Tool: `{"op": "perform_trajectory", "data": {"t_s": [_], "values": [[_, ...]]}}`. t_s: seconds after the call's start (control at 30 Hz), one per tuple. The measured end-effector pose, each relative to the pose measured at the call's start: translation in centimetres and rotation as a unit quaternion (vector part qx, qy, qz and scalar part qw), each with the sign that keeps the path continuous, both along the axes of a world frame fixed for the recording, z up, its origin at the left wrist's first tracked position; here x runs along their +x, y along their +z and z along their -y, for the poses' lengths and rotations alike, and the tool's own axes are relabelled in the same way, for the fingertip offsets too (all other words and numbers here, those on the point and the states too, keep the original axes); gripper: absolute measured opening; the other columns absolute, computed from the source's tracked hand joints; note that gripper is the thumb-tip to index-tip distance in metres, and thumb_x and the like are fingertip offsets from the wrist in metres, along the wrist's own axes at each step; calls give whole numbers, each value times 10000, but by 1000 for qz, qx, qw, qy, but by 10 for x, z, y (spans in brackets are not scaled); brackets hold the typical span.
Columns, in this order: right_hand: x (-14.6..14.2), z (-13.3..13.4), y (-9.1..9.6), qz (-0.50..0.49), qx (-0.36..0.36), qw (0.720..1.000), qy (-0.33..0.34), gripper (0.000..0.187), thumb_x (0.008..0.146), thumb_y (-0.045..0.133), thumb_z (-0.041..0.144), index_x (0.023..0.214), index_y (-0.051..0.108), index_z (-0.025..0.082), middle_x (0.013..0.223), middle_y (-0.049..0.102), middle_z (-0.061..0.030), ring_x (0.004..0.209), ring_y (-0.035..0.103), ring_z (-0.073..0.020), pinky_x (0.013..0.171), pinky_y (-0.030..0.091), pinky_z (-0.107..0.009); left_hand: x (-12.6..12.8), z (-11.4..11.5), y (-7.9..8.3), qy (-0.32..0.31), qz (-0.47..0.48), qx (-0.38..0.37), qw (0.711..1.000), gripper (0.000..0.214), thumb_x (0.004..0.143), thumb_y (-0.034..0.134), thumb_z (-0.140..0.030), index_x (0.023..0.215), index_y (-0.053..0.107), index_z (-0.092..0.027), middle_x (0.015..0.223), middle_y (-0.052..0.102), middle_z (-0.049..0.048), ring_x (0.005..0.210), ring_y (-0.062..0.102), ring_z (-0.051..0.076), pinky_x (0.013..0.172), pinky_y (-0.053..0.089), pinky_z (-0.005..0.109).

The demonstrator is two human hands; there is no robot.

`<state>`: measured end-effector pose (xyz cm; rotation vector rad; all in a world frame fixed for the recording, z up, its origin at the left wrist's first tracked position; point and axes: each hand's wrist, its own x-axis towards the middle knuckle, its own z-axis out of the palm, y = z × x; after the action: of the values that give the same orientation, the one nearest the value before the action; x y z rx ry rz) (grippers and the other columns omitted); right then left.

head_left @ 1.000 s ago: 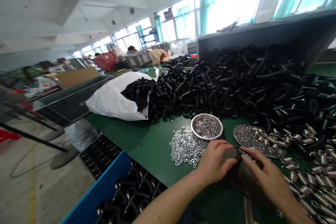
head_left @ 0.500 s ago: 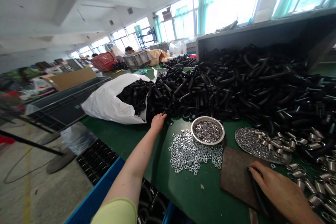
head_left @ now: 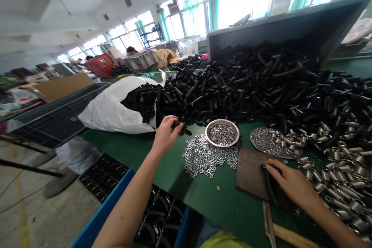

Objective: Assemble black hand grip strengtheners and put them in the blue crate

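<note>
**My left hand (head_left: 166,135) at a black U-shaped piece (head_left: 177,125), near edge of the heap**

Left hand: fingers curled, the black U-shaped piece held at their tips where the heap meets the table. It seems I am drawing a single piece out; freeing it from the tangle calls for a lift clear of its neighbours. Right hand (head_left: 292,184): fingers lie over the upper end of a second black U-shaped piece (head_left: 269,186) on a brown pad (head_left: 250,172); whether they grip it I cannot tell.

Around the hands: loose steel nuts (head_left: 206,157) lie on the green table (head_left: 209,201) between my left hand and the pad. Beyond them sits a steel dish (head_left: 222,120) of small rings. To the right are a round tray (head_left: 252,141) of small steel parts and scattered steel coil fittings (head_left: 340,186). Behind, the black heap (head_left: 261,81) spills from a tilted grey bin (head_left: 279,31), and more black pieces fill a white sack (head_left: 113,108). A blue crate (head_left: 113,197) stands below the table edge.

Compared with the frame half a second earlier: the left fingers, then resting against the heap, are now more tightly curled; the right hand remains at the pad.
</note>
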<state>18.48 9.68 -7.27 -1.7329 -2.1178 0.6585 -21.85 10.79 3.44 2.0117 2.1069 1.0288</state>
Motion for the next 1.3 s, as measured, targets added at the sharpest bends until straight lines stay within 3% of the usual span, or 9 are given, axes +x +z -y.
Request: {"op": "perform_trajectory", "data": {"t_s": [0.13, 0.27, 0.37, 0.43, 0.63, 0.97, 1.03, 1.2, 1.3], "values": [[-5, 20, 17, -159, -62, 985, -27, 397, 854, 401, 516, 1035, 602, 224, 593, 595, 11, 526, 563, -169, 492, 408, -263, 61, 48, -7, -139, 319, -164, 923, 304, 854, 466, -449, 828, 565, -163, 821, 638, 39, 801, 602, 164, 737, 478, 280], [-15, 47, 36, -271, -103, 956, -48, 405, 845, 439, 518, 1026, 591, 188, 485, 466, 49, 449, 477, -140, 420, 348, -239, 128, 104, -46, -184, 517, -398, 735, 273, 777, 581, -422, 772, 497, -162, 635, 597, 10, 560, 601, 143, 532, 482, 244], [-20, 65, 44, -287, -94, 952, -45, 361, 849, 460, 485, 975, 617, 185, 502, 484, 45, 462, 483, -125, 445, 362, -232, 167, 140, -69, -146, 638, -463, 599, 364, 783, 538, -527, 877, 422, -195, 567, 567, -17, 435, 544, 124, 432, 476, 249], [-22, 75, 48, -280, -84, 955, -49, 346, 851, 465, 472, 940, 637, 185, 506, 501, 41, 456, 485, -120, 443, 361, -229, 182, 152, -72, -137, 685, -461, 547, 415, 765, 555, -561, 907, 412, -199, 543, 506, -52, 383, 449, 74, 380, 439, 205], [-34, 91, 62, -288, -17, 954, -84, 310, 843, 493, 449, 839, 673, 197, 569, 605, 18, 496, 553, -127, 465, 408, -221, 207, 127, -56, -157, 698, -339, 611, 521, 580, 801, -343, 918, 436, -186, 574, 385, -99, 393, 274, 4, 327, 190, 120], [-35, 94, 62, -225, 100, 969, 6, 212, 883, 472, 317, 821, 639, 202, 749, 679, -6, 683, 631, -138, 662, 467, -231, 226, 113, -41, -142, 578, -320, 738, 534, 525, 808, -265, 952, 498, -181, 671, 474, -65, 536, 411, 45, 491, 334, 163], [-32, 92, 64, -219, 86, 971, 47, 236, 907, 428, 321, 860, 627, 202, 778, 673, -16, 718, 629, -143, 676, 467, -241, 222, 111, -44, -143, 564, -344, 737, 522, 553, 791, -298, 970, 499, -183, 652, 466, -69, 500, 394, 40, 454, 309, 158], [-26, 83, 65, -183, 142, 963, 137, 257, 908, 405, 333, 995, 608, 203, 870, 633, -72, 808, 598, -177, 714, 467, -295, 218, 103, -52, -129, 638, -377, 659, 650, 619, 730, -380, 1170, 433, -204, 575, 400, -92, 410, 316, 33, 365, 190, 141], [-26, 79, 55, -206, 121, 969, 68, 286, 903, 394, 392, 970, 597, 201, 774, 616, -65, 737, 593, -180, 665, 461, -299, 215, 97, -52, -129, 608, -329, 711, 792, 620, 738, -331, 1299, 340, -243, 643, 488, -70, 445, 395, 51, 403, 299, 156]]}}
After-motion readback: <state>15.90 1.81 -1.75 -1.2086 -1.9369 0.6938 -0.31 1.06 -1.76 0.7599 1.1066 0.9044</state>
